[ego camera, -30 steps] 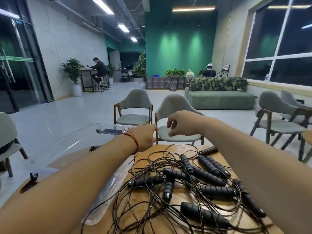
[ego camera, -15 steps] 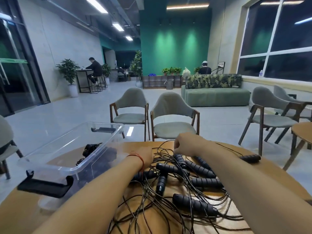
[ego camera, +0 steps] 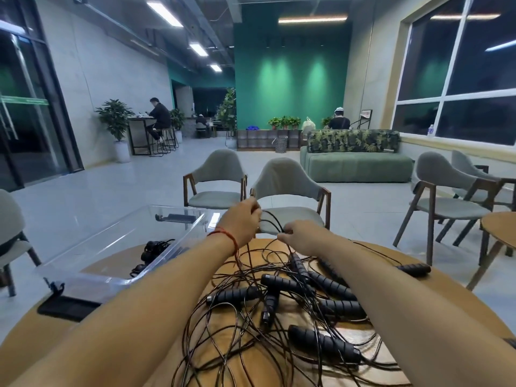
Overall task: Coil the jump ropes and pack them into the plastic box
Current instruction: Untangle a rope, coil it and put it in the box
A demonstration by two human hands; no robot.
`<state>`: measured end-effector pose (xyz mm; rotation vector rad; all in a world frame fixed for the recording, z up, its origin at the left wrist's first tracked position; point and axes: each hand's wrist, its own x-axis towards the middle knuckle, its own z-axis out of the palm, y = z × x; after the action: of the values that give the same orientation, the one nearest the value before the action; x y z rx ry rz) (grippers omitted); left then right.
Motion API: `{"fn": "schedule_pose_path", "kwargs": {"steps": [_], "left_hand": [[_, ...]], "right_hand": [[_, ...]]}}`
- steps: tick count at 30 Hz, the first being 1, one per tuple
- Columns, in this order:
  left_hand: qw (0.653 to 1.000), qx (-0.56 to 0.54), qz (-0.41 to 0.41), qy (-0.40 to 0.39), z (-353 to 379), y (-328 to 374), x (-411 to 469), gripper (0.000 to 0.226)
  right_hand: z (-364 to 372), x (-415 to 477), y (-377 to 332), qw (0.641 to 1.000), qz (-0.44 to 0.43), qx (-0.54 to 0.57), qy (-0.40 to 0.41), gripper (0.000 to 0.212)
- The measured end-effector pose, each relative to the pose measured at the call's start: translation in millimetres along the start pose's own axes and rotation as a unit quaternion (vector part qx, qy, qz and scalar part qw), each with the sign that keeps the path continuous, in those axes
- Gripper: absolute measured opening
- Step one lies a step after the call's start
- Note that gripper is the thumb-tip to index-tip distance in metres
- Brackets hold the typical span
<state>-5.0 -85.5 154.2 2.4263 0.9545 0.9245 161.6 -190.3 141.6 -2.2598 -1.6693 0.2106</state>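
Closest to the person, the jump ropes point(ego camera: 293, 297) lie in one loose tangle on the round wooden counter point(ego camera: 446, 297). Their thick black handles point every which way and the thin cords loop over each other toward the near edge. One handle point(ego camera: 413, 268) sits apart, off to the right of the heap.

Past the pile, both arms reach out over it. The right hand point(ego camera: 301, 238) is the lower one, its fingertips pinched on a cord point(ego camera: 272, 222) just above the far side of the tangle. The left hand point(ego camera: 243, 219) is raised a little higher and to the left, fingers closed on the same thin strands. The short length between them runs roughly side to side, climbing toward the left hand. From the left hand, strands trail down and back toward the person into the heap, so to my eye the rope is not yet free of the others.

The clear plastic box point(ego camera: 178, 241) stands to the left of the hands, open-topped, with a dark bundle of rope point(ego camera: 156, 248) in it. The left hand is much the nearer to it, so a finished coil would probably go that way. An empty grey chair point(ego camera: 287, 185) stands just beyond the counter.
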Motion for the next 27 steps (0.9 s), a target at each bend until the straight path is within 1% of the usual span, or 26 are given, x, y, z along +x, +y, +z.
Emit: {"fn": "schedule_pose_path", "kwargs": {"steps": [1,3,7,9,12,13,14,15,18,19,21,23,24,25,27], "left_hand": [[1.0,-0.02,0.002,0.022,-7,6,3,0.015],[0.998,-0.022,0.015,0.063,-22,18,6,0.016],[0.995,-0.028,0.051,0.077,-50,38,10,0.018],[0.993,-0.003,0.08,0.087,-64,49,11,0.018],[0.98,0.1,0.13,0.112,-83,60,13,0.017],[0.979,0.108,0.137,0.104,-88,63,14,0.016],[0.982,0.096,0.135,0.086,-93,67,15,0.016],[0.986,0.08,0.125,0.072,-96,71,15,0.017],[0.993,0.051,0.091,0.048,-107,79,15,0.016],[0.996,0.034,0.077,0.032,-110,81,15,0.015],[0.998,-0.045,0.025,-0.021,-118,87,15,0.014],[0.98,-0.171,-0.044,-0.094,-124,94,12,0.013],[0.968,-0.213,-0.057,-0.119,-126,97,10,0.014],[0.962,-0.231,-0.055,-0.132,-126,98,10,0.015],[0.968,-0.211,-0.03,-0.131,-124,99,10,0.015]], "right_hand": [[-6,-1,-7,1.0,-0.005,0.018,0.015,0.032],[-19,-4,-17,0.997,-0.017,0.055,0.055,0.033],[-46,-15,-34,0.986,-0.032,0.096,0.129,0.034],[-59,-21,-38,0.982,-0.027,0.055,0.179,0.037],[-78,-30,-43,0.967,-0.028,-0.08,0.24,0.035],[-86,-33,-44,0.962,-0.041,-0.085,0.255,0.033],[-94,-37,-47,0.961,-0.055,-0.064,0.263,0.031],[-101,-42,-50,0.962,-0.068,-0.027,0.263,0.029],[-116,-49,-60,0.971,-0.075,0.049,0.223,0.04],[-119,-49,-63,0.972,-0.072,0.077,0.208,0.038],[-122,-49,-66,0.968,-0.07,0.161,0.178,0.031],[-124,-49,-69,0.958,-0.056,0.243,0.143,0.025],[-124,-48,-71,0.954,-0.054,0.263,0.131,0.023],[-124,-47,-71,0.954,-0.055,0.268,0.124,0.022],[-126,-45,-73,0.956,-0.06,0.257,0.127,0.019]]}}
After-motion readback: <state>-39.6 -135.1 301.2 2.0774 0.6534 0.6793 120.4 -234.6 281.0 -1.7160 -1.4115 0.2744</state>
